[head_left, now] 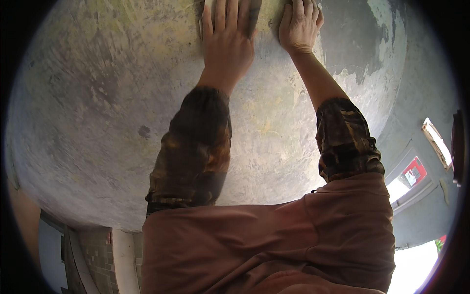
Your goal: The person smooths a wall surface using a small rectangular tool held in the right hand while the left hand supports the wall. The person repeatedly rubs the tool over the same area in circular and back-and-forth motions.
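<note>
A plastered surface, mottled grey, pale and yellowish, fills most of the head view. My left hand lies at the top middle with fingers stretched out on a flat object, whose pale and dark edges show beside the fingers; I cannot make out what it is. My right hand rests at the upper right on the surface, fingers slightly bent and apart, tips cut off or hard to see at the frame's edge. Both forearms wear camouflage sleeves, and my pinkish-brown top fills the lower middle.
A grey wall at the right has a small window with a red item, a pale narrow strip and a bright opening. At the lower left are a tiled wall, a pale post and a blue-grey panel.
</note>
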The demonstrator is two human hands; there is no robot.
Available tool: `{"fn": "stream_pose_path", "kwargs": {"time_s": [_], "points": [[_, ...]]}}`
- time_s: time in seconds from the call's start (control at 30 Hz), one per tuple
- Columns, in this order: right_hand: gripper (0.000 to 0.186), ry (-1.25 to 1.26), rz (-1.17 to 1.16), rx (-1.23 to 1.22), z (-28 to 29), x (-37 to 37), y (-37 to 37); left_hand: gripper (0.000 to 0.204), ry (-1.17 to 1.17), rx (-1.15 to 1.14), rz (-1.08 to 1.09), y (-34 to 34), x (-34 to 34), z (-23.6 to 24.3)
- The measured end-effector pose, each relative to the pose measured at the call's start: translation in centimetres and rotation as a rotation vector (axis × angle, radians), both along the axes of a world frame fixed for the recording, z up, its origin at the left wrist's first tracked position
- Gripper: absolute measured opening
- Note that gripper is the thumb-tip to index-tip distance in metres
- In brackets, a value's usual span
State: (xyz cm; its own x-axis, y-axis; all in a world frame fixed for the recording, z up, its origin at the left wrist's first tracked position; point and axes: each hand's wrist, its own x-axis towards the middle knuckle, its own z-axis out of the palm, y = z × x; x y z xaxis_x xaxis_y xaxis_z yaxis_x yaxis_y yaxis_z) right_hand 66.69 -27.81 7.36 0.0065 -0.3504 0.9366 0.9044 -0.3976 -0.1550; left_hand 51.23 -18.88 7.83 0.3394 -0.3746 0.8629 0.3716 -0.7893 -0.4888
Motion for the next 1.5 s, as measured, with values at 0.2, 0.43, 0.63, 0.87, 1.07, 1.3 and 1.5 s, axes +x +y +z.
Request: {"fn": "stream_pose_path", "kwargs": {"time_s": [0.2, 0.43, 0.63, 0.87, 1.07, 1.3, 1.5], "points": [[0.047, 0.015, -0.007, 0.001, 0.0, 0.4, -0.1, 0.072, 0.001, -0.077, -0.004, -1.4, 0.8, -1.2], [0.047, 0.017, -0.005, 0.008, 0.0, 0.8, -0.3, 0.068, 0.124, 0.003, 0.001, -1.1, 0.4, -1.6], [0.047, 0.004, 0.0, 0.001, 0.0, 1.0, -0.2, 0.061, -0.061, 0.098, 0.012, -1.2, 2.8, 2.1], [0.048, 0.048, 0.006, -0.011, 0.1, 1.1, -0.4, 0.069, 0.201, -0.087, 0.059, -1.6, -0.3, -2.2], [0.048, 0.012, -0.011, -0.004, 0.1, 1.1, -0.6, 0.062, -0.075, 0.057, -0.032, -0.8, 2.3, 2.2], [0.048, -0.012, 0.007, 0.01, 0.1, 1.1, -0.7, 0.071, 0.257, -0.222, 0.097, -1.0, -1.1, -4.8], [0.05, 0.022, -0.015, -0.016, -0.1, 1.0, -0.5, 0.065, -0.067, -0.011, 0.008, 0.9, -0.4, 1.1]]}}
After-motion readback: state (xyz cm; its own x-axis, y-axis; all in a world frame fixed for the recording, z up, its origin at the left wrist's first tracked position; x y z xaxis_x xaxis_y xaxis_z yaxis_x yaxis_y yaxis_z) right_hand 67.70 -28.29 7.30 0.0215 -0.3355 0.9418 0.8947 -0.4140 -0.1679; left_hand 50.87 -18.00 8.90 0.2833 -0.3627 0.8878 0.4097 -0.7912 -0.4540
